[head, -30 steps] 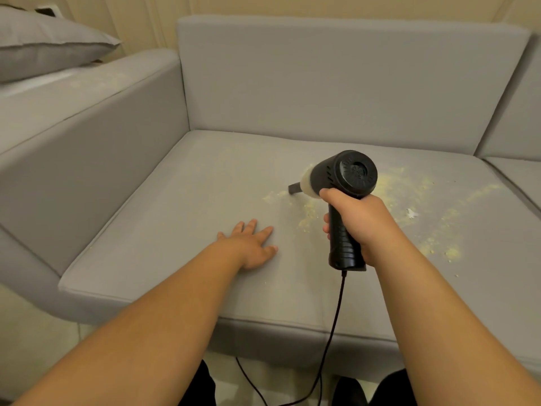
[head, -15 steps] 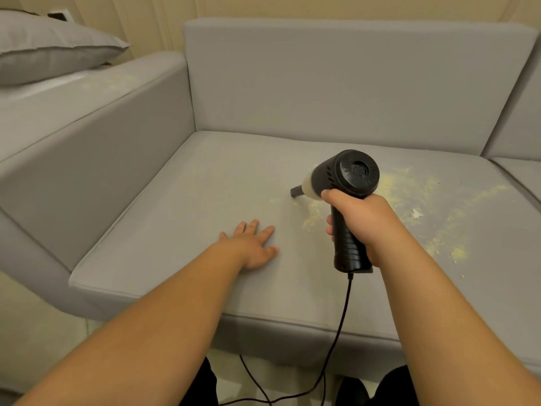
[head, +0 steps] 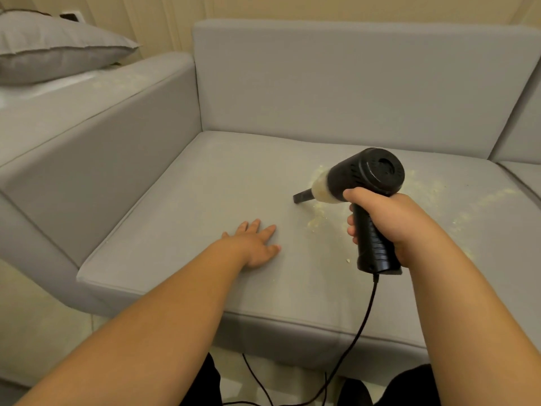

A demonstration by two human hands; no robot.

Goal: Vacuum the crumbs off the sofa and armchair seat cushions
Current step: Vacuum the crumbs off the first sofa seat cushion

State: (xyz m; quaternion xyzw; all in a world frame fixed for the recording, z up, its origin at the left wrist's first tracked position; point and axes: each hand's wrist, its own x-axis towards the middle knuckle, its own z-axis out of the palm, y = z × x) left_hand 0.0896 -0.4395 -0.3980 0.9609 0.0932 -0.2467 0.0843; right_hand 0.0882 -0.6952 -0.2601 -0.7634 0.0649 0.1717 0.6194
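A person's right hand wraps its grip around the ribbed black handle of a corded handheld vacuum, fingers curled closed on the handle; no brand or lettering on the black body can be read. The forearm reaches in from the lower right, and the vacuum's narrow nozzle points away to the left of the grip, its tip down at the grey seat cushion. The clear dust cup between nozzle and motor housing holds pale yellowish debris. The left hand lies flat on the cushion, well left of the grip, fingers straight and spread, holding nothing. Yellow crumbs lie scattered just below the nozzle and on across the cushion to the right, beyond the vacuum. A black cord drops from the base of the handle over the sofa's front edge to the floor. A grey pillow rests beyond the armrest at far left.
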